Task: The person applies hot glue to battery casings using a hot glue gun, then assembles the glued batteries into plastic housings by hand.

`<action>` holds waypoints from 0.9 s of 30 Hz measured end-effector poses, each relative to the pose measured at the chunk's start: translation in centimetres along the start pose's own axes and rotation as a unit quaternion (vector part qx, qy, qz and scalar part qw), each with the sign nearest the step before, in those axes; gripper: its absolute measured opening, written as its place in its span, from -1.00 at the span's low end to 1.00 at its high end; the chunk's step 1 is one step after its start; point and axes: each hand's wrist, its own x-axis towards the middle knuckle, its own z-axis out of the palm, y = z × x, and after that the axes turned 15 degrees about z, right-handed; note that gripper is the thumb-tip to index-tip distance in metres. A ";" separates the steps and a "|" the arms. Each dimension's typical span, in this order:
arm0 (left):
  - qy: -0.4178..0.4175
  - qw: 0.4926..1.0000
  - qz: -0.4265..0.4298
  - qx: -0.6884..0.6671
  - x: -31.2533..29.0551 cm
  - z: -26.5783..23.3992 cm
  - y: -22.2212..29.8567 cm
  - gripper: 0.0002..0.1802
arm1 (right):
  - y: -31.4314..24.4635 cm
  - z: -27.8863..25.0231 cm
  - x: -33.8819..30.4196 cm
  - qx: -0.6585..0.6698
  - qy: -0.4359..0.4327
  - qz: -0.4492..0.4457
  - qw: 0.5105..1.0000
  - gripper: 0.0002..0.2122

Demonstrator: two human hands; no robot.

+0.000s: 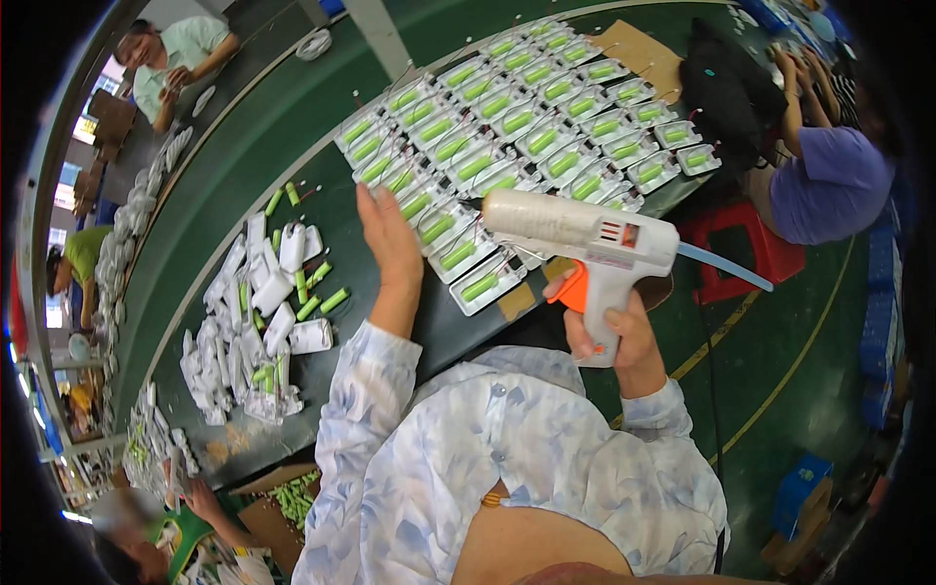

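My right hand [624, 334] grips a white hot glue gun [609, 249] by its handle, a finger at the orange trigger. A pale blue glue stick [726, 265] pokes out of its back, and its nozzle points left over rows of white plastic casings [546, 136]. Each casing holds a green cylindrical battery cell [451, 148] with thin wires. Beside the near left edge of these rows, my left hand [393, 244] is raised with its fingers stretched out and nothing visible in it. Whether its fingertips touch a casing, I cannot tell.
Left of my left arm lies a pile of loose white casings [224, 341] with green cells among them, on the dark table [336, 219]. A person in purple [834, 185] sits at right by a red stool [746, 249]. Other people work at left. A box of green cells [292, 502] stands below.
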 end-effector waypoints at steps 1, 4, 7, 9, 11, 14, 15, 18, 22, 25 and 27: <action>0.011 0.999 -0.014 -0.026 0.4 -0.6 0.5 -0.31 | 0.0 0.1 0.4 0.007 -0.013 0.006 1.000 -0.36; 0.026 0.990 0.005 0.136 3.7 -1.2 0.2 -0.35 | 0.3 0.3 1.0 0.015 -0.021 0.009 1.000 -0.37; -0.004 0.995 0.003 0.098 6.0 -0.1 -0.9 -0.63 | -0.1 1.3 1.0 0.018 -0.001 -0.008 1.000 -0.35; -0.017 0.997 0.043 0.055 5.6 1.6 -1.8 -0.54 | 0.3 0.2 1.5 0.011 -0.016 -0.020 1.000 -0.36; -0.021 0.998 0.032 0.045 5.0 1.4 -0.1 -0.35 | 0.1 0.2 1.8 0.016 -0.022 -0.023 0.999 -0.36; -0.026 0.998 0.025 0.045 3.3 -1.2 1.7 -0.37 | -0.1 0.3 2.7 0.023 -0.034 -0.008 0.999 -0.37; -0.024 0.998 0.023 0.046 2.2 -2.5 3.6 -0.37 | -0.2 0.3 2.8 0.025 -0.040 -0.006 0.999 -0.37; -0.175 0.940 0.224 0.187 1.2 -8.8 6.7 -0.59 | -0.7 0.8 3.3 0.019 -0.053 0.006 0.998 -0.37; -0.134 0.855 0.233 0.444 5.5 -16.7 4.7 -0.64 | -1.0 1.8 4.8 0.002 -0.076 0.037 0.996 -0.36; -0.314 0.783 0.041 0.535 8.8 -17.5 5.0 -0.47 | -1.2 2.8 6.0 -0.013 -0.069 0.048 0.996 -0.37; -0.360 0.740 0.007 0.568 9.6 -16.9 4.8 -0.33 | -1.4 3.7 6.4 -0.020 -0.073 0.057 0.996 -0.38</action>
